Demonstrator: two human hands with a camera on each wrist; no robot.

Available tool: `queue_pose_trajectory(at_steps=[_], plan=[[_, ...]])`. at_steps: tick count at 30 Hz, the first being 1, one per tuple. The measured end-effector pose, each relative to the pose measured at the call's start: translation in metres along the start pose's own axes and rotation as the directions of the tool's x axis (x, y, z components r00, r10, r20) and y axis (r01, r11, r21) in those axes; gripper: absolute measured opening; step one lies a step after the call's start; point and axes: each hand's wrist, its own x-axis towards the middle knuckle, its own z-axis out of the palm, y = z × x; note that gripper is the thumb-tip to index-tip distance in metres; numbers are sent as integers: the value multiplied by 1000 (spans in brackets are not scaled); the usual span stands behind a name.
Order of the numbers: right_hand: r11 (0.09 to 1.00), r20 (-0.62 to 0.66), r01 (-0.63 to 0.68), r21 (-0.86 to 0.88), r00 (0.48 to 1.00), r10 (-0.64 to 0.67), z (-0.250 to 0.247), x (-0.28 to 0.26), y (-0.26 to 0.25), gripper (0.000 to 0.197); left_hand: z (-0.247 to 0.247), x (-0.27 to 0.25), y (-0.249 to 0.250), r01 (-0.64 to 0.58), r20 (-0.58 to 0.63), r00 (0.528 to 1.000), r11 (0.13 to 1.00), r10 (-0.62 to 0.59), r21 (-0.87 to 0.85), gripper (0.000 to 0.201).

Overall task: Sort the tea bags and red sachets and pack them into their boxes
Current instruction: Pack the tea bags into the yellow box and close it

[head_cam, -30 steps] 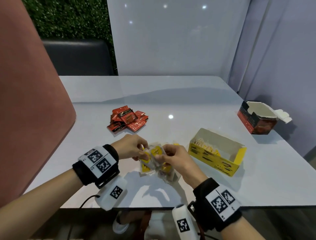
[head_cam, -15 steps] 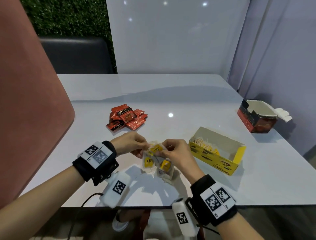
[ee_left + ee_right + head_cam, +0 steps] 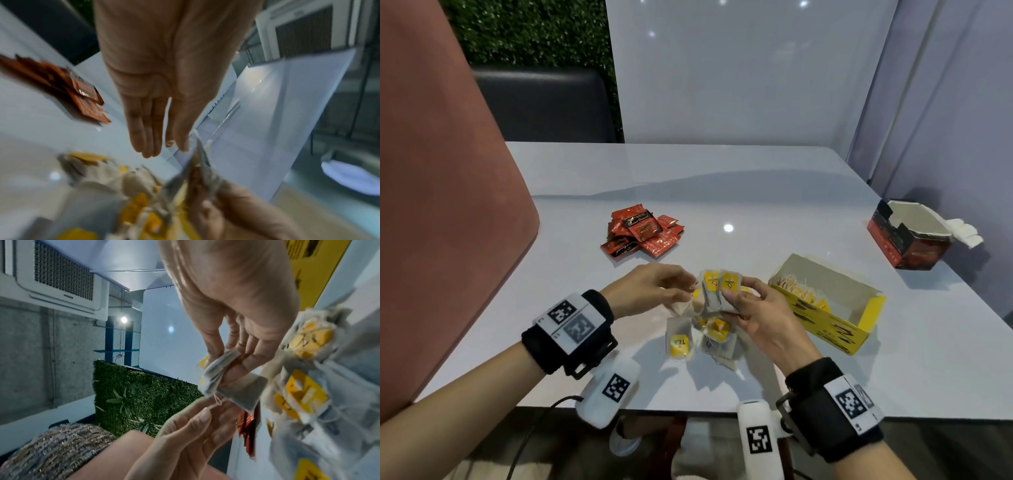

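Right hand (image 3: 756, 318) pinches a fan of tea bags (image 3: 717, 291); left hand (image 3: 650, 291), fingers straight, holds nothing. Risk: strings may snag loose tea bags (image 3: 698, 339) at 6 o'clock, dragging them off toward the yellow box (image 3: 825, 308) at 3 o'clock.

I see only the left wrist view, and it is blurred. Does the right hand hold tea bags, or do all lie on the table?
Observer: Yes, the right hand pinches a bunch of tea bags upright; loose tea bags lie on the table near it.
Operator: Where is their box?
Observer: The yellow box stands open just right of that hand, some bags already inside.
Operator: And the red one?
Observer: The red box stands open at the table's far right edge.
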Motion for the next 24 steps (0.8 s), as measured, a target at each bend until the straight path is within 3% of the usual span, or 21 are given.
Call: queue_pose_trajectory(at_steps=[3, 7, 11, 15, 17, 19, 21, 23, 24], plan=[[993, 66, -47, 107, 997, 40, 9, 1, -2, 20, 8, -1, 15, -87, 135, 986, 994, 96, -67, 43], [980, 120, -122, 155, 987, 104, 15, 3, -1, 31, 20, 1, 18, -104, -41, 993, 989, 109, 101, 38], [976, 161, -160, 147, 978, 136, 18, -1, 0, 19, 21, -2, 26, -100, -97, 987, 969, 125, 225, 35], [971, 157, -212, 110, 968, 193, 25, -4, 4, 11, 19, 0, 33, 2, 1, 1000, 897, -3, 442, 54], [972, 124, -213, 102, 972, 200, 26, -4, 7, 7, 17, 3, 34, 61, 12, 997, 885, -75, 462, 68], [980, 77, -174, 93, 983, 167, 25, -2, 7, 7, 13, 3, 32, 115, 11, 992, 932, -127, 342, 67], [988, 42, -98, 121, 995, 93, 21, -2, 2, 7, 6, 0, 26, 202, 30, 979, 979, -203, 36, 59], [987, 37, -47, 157, 998, 41, 17, -2, -5, 10, 0, -6, 20, 255, 86, 967, 925, -240, -280, 44], [982, 47, -36, 185, 999, 27, 16, -3, -9, 12, -2, -8, 18, 248, 104, 969, 905, -226, -345, 36]])
